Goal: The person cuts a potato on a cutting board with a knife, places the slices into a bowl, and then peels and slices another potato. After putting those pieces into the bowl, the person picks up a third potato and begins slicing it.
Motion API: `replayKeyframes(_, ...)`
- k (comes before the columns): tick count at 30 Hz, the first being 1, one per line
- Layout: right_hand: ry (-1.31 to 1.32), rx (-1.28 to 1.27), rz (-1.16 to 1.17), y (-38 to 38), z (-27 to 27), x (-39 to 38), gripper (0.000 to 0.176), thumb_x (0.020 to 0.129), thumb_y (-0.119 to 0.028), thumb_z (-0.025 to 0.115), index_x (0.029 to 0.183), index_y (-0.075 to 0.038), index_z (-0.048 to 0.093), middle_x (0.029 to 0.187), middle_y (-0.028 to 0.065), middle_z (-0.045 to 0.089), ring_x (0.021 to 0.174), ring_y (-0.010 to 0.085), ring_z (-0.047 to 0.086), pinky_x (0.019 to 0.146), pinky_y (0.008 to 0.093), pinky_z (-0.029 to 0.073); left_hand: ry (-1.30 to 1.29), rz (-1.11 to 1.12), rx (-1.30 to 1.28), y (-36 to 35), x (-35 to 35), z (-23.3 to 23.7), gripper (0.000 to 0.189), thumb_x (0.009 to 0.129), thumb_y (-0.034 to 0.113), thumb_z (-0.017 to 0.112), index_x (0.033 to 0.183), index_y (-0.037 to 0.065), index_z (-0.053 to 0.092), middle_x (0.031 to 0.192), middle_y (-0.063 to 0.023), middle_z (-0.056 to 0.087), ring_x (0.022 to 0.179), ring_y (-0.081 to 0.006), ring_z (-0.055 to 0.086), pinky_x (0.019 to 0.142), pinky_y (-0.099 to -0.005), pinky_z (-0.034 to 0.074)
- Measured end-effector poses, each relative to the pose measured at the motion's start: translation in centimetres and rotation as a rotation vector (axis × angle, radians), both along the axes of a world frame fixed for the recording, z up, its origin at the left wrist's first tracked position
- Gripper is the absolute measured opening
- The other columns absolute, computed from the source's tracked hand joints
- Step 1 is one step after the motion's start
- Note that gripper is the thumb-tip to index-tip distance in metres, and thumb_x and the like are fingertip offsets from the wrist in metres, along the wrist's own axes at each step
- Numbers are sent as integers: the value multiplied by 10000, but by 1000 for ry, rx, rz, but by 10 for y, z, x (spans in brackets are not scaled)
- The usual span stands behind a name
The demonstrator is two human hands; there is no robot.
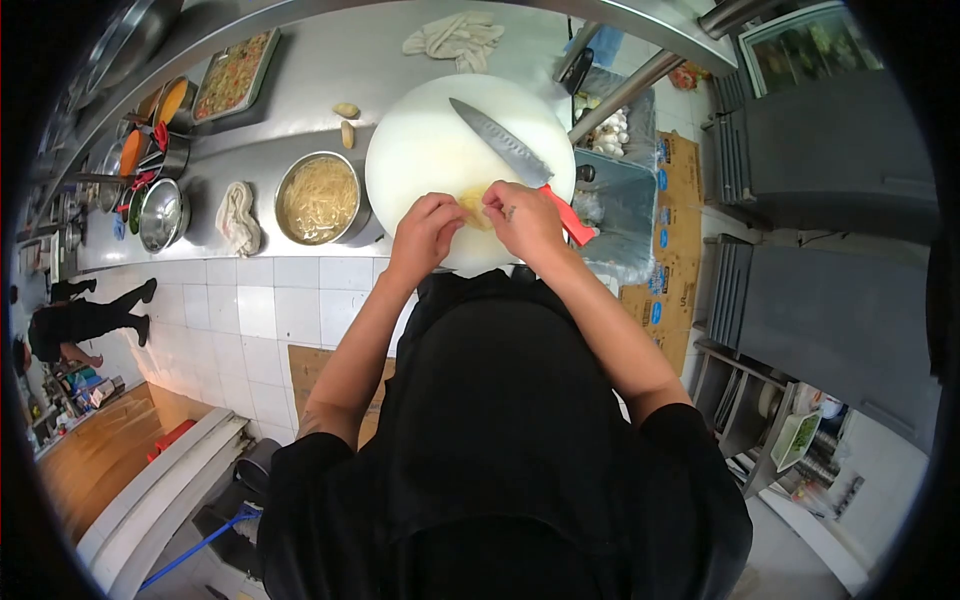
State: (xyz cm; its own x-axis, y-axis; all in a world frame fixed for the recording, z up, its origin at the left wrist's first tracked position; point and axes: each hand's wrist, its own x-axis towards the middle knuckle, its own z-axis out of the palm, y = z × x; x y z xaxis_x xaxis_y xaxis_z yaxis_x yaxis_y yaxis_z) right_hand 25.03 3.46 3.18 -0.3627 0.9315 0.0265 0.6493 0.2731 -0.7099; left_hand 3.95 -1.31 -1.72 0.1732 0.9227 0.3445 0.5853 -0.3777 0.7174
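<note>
Both my hands are over a round white cutting board (415,130). A small pile of thin, pale yellow slices (472,207), perhaps potato, lies between them. My left hand (428,232) pinches the near left edge of the slices, fingertips curled together. From the other side, my right hand (522,222) closes thumb and fingers on the right edge. Beyond my right hand a large chef's knife (500,138) lies flat on the board, its red handle (570,215) sticking out past the right rim.
Left of the board stands a metal bowl (364,215) of pale strips in liquid. Two potato-like pieces (346,110), a crumpled cloth (238,218), an empty metal bowl (163,215) and a filled tray (272,50) sit farther left. A lined bin (625,225) is at right. Another person (85,325) stands far left.
</note>
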Motion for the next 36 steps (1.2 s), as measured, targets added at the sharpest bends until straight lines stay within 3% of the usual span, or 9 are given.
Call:
replayKeyframes(10, -111, 66, 80, 1, 2, -15, 44, 924, -98, 686, 952, -70, 705, 924, 157, 725, 907, 397, 708, 781, 533, 528, -59, 44, 5, 0, 2, -6, 242, 843, -44, 808, 1030, 55, 689, 1086, -112, 729, 1040, -351, 705, 898, -430, 576)
replayKeyframes(20, -174, 213, 116, -4, -8, -15, 24, 917, -85, 689, 917, -84, 713, 923, 151, 685, 837, 391, 712, 725, 537, 543, -82, 51, 16, 1, 3, -6, 246, 845, -31, 817, 1053, 47, 709, 1105, -123, 730, 1050, -357, 709, 907, -435, 578)
replayKeyframes(26, -176, 146, -100, 6, 5, 32, 62, 951, -141, 719, 990, -126, 766, 1006, 96, 719, 907, 367, 737, 779, 510, 575, -78, 76, 45, 4, 7, 0, 355, 854, 37, 841, 1198, 71, 758, 1193, -133, 708, 1080, -357, 698, 918, -442, 574)
replayKeyframes(28, -199, 126, -79, 6, 4, 42, 106, 956, -136, 759, 1052, -104, 791, 1024, 86, 746, 868, 330, 740, 766, 442, 575, -22, 44, 10, 5, 6, 3, 377, 862, 76, 844, 1232, 83, 772, 1182, -123, 697, 1069, -350, 689, 909, -436, 573)
replayKeyframes(31, -157, 68, -42, 2, 3, 38, 163, 957, -138, 761, 1116, -104, 781, 1035, 88, 742, 891, 324, 738, 787, 440, 574, 68, 48, 21, 11, 8, 1, 382, 848, 79, 842, 1223, 132, 785, 1128, -70, 675, 1014, -299, 687, 857, -411, 578)
replayKeyframes(36, -76, 3, -29, -2, -7, 27, 213, 941, -153, 766, 1150, -114, 746, 1112, 106, 711, 1003, 366, 717, 864, 476, 565, 70, 35, -14, 14, 10, 6, 351, 841, 75, 842, 1182, 148, 801, 1116, -68, 673, 1002, -286, 695, 847, -405, 581)
